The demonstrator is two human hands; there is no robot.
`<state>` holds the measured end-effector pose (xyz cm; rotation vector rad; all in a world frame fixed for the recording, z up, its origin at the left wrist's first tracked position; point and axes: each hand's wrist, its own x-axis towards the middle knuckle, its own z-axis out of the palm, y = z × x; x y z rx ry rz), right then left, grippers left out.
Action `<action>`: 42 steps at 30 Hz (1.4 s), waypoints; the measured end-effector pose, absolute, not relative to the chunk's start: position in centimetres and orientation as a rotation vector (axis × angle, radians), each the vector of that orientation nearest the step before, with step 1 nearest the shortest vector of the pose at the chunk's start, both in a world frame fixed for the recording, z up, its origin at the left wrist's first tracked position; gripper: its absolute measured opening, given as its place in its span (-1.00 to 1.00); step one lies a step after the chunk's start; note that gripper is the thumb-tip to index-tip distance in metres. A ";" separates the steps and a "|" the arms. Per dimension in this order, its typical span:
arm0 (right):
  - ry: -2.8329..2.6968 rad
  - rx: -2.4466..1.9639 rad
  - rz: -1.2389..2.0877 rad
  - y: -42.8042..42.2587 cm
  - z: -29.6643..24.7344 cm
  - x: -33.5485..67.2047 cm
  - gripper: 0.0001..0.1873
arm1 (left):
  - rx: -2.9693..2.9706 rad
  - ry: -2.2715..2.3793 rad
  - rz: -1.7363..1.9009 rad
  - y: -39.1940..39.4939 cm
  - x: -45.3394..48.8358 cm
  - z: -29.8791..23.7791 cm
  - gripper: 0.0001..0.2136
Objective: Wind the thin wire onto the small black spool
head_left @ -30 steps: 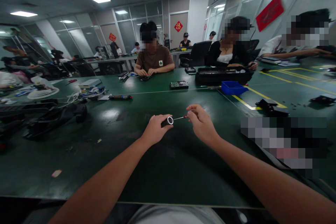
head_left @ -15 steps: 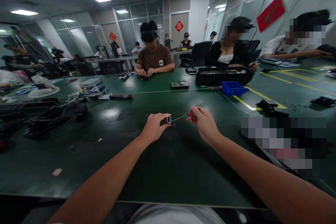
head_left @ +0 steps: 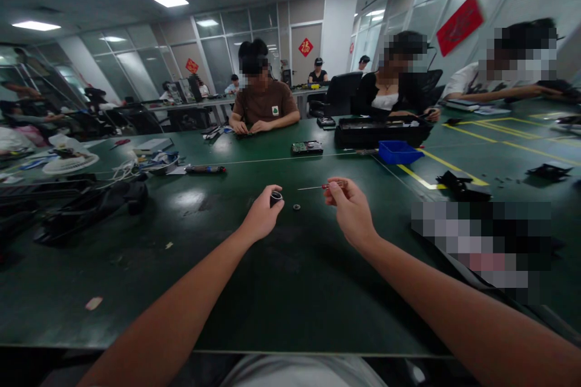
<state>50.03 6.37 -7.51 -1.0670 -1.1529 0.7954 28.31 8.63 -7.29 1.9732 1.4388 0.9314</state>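
Observation:
My left hand [head_left: 262, 215] is closed round a short black cylinder [head_left: 275, 198] with a silvery rim, its open end tilted up toward me. In my right hand [head_left: 348, 208] is a slim screwdriver [head_left: 310, 188] with a reddish handle, pinched between thumb and fingers. Its thin shaft points left toward the cylinder, and the tip stays clear of it. On the green table [head_left: 281, 290], between the hands, lies a small round dark part [head_left: 296, 207] with a lighter centre.
Ahead lie a hard drive [head_left: 307, 147], a blue bin [head_left: 399, 152] and a long black casing [head_left: 384, 131]. A pen-like tool [head_left: 205, 169], tangled cables [head_left: 129, 166] and black parts [head_left: 93, 205] are at left. A black bracket [head_left: 463, 185] is at right. Co-workers sit across the table.
The screwdriver tip has come away from the cylinder's mouth, and the shaft is now nearly level. My left hand has shifted left, turning the cylinder's mouth upward. The small round part shows more clearly.

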 end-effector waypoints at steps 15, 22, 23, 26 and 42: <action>-1.208 -1.076 0.704 5.6 -6.5 49.7 -0.76 | 2.577 1.447 0.164 13.0 31.4 -8.3 -0.69; -1.239 -1.089 0.723 5.6 -6.5 49.8 -0.74 | 2.546 1.441 0.222 12.9 30.2 -8.1 -0.77; -1.238 -1.089 0.724 5.6 -6.5 49.8 -0.74 | 2.504 1.439 0.275 12.9 29.6 -8.0 -0.78; -1.237 -1.083 0.733 5.5 -6.5 49.8 -0.72 | 2.311 1.405 0.542 13.1 27.4 -7.7 -0.81; -1.241 -1.080 0.762 6.1 -7.3 49.9 -0.72 | 0.962 1.220 1.476 10.2 9.0 -2.8 -0.80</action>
